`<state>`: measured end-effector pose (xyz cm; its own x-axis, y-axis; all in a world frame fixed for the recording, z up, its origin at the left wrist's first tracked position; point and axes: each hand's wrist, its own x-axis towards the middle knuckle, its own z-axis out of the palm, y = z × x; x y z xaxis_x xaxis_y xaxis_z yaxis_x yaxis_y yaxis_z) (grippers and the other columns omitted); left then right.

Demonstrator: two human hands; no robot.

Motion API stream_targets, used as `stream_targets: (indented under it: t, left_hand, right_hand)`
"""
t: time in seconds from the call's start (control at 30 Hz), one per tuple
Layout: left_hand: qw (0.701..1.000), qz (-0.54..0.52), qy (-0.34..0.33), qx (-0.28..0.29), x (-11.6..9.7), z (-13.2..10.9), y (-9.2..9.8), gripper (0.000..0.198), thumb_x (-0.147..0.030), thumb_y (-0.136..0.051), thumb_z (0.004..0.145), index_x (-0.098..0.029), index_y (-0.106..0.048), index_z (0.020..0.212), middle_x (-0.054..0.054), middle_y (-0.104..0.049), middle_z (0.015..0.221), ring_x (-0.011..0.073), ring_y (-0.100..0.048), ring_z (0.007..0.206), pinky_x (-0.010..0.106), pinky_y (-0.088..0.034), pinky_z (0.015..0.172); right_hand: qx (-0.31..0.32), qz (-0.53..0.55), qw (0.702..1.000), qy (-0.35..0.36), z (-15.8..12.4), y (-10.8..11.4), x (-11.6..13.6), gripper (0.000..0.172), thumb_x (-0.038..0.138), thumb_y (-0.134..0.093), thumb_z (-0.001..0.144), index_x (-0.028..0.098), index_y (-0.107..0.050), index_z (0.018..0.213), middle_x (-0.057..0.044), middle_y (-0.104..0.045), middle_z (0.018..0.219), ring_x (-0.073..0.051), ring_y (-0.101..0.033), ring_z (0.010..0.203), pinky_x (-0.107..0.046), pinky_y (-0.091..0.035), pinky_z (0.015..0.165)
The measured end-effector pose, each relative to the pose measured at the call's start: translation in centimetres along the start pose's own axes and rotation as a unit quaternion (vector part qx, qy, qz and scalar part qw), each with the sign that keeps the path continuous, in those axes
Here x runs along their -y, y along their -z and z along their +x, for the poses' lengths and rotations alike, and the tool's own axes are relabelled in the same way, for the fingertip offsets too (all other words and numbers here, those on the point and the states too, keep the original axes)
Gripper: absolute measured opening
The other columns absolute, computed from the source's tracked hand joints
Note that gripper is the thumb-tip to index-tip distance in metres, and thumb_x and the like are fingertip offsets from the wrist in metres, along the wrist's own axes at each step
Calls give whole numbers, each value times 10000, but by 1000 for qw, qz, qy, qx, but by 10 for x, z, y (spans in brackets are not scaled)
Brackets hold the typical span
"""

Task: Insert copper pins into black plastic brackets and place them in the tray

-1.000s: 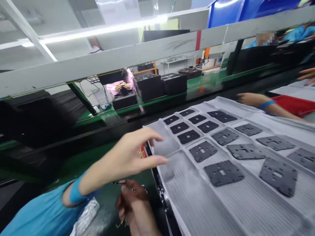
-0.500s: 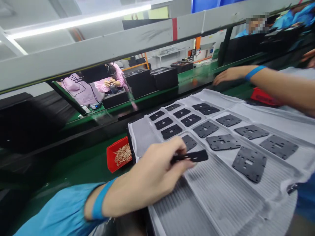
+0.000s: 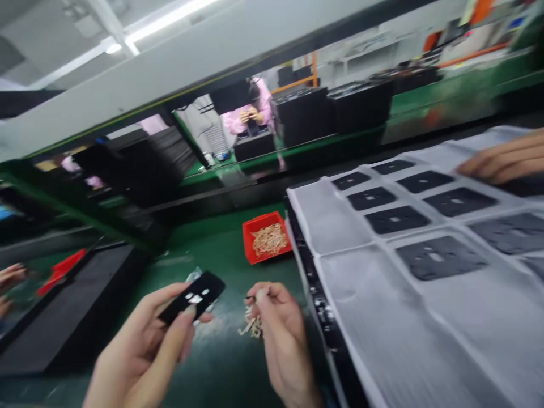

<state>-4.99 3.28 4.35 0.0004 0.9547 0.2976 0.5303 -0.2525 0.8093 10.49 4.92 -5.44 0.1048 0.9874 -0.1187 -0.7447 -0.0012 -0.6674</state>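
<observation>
My left hand (image 3: 147, 343) is closed on a flat black plate (image 3: 192, 297) with small cut-outs, held tilted above the green bench. Just to its right, my right hand (image 3: 280, 334) pinches a bunch of small tan metal clips (image 3: 253, 326). A grey ribbed tray (image 3: 340, 272) to the right holds several more black plates (image 3: 440, 258) in its pockets; two near-left pockets are bare.
A small red bin (image 3: 250, 249) of tan clips stands beside the tray's left edge. A co-worker's hand (image 3: 505, 161) rests on the tray's far right. A black tray (image 3: 63, 317) lies at left, with another person's fingers (image 3: 8, 277) at the left edge. Black boxes (image 3: 331, 110) line the far conveyor.
My left hand has lifted a black plate off the grey tray and carried it left, over the green bench. My right hand with the clips has come up beside it. The view has swung left.
</observation>
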Motion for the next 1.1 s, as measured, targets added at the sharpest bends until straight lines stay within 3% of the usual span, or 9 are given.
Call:
stream_targets:
  t: [0.1, 0.2, 0.33, 0.47, 0.63, 0.77, 0.93, 1.1]
  left_hand:
    - [992, 35, 108, -53, 1, -15, -9, 257, -411, -794, 916, -290, -723, 1132, -80, -655, 544, 113, -603, 441, 156, -504, 434]
    - [987, 12, 157, -46, 6, -21, -16, 190, -386, -762, 947, -231, -723, 1051, -34, -725, 627, 118, -616, 481, 186, -505, 468]
    - [992, 7, 125, -20, 18, -24, -22, 116, -269, -751, 939, -271, -761, 1055, -74, -635, 558, 112, -580, 435, 187, -448, 420]
    - [996, 21, 84, 4, 27, -24, -26, 156, -203, -727, 941, -288, -786, 1057, -47, -758, 693, 115, -636, 492, 189, -483, 445]
    - [997, 47, 43, 30, 28, -25, -29, 222, -147, -693, 931, -275, -792, 1083, -34, -805, 814, 132, -721, 616, 199, -555, 553]
    - [997, 53, 47, 44, 25, -24, -30, 288, -131, -679, 945, -314, -787, 1138, -63, -805, 829, 101, -696, 610, 174, -552, 560]
    - [996, 54, 51, 45, 23, -24, -33, 369, -132, -685, 948, -392, -768, 1196, -100, -808, 854, 96, -732, 656, 155, -556, 553]
    - [997, 52, 46, 37, 21, -25, -36, 371, -133, -684, 945, -378, -770, 1210, -82, -814, 847, 101, -722, 620, 180, -569, 558]
  right_hand:
    - [27, 0, 999, -19, -4, 7, -2, 273, 502, -827, 873, 252, -738, 935, -47, -736, 1177, -185, -675, 1061, -289, -549, 905]
    - [61, -53, 997, -12, -7, 9, -5, 201, 418, -829, 890, 239, -741, 863, -61, -708, 1271, -206, -657, 1179, -307, -525, 978]
    - [77, -120, 989, 27, -10, 5, -6, 136, 365, -800, 915, 267, -760, 829, -32, -726, 1193, -185, -675, 1186, -293, -513, 1000]
    - [50, -171, 983, 43, -9, 1, -4, 90, 313, -776, 924, 275, -762, 843, -33, -725, 1198, -181, -679, 1217, -281, -528, 1012]
    - [64, -207, 976, 33, -9, -3, 0, 123, 280, -778, 905, 260, -731, 794, -20, -748, 1024, -136, -721, 1007, -186, -564, 845]
    - [60, -207, 976, 30, -11, -4, 0, 137, 278, -778, 910, 259, -728, 784, -17, -738, 964, -129, -724, 912, -165, -582, 767]
    - [57, -223, 973, 24, -15, 2, -2, 106, 293, -766, 944, 260, -748, 845, -54, -736, 1029, -176, -729, 968, -244, -617, 820]
    - [38, -229, 972, 34, -18, 2, -5, 86, 273, -763, 944, 261, -751, 859, -66, -733, 1028, -195, -724, 966, -287, -624, 834]
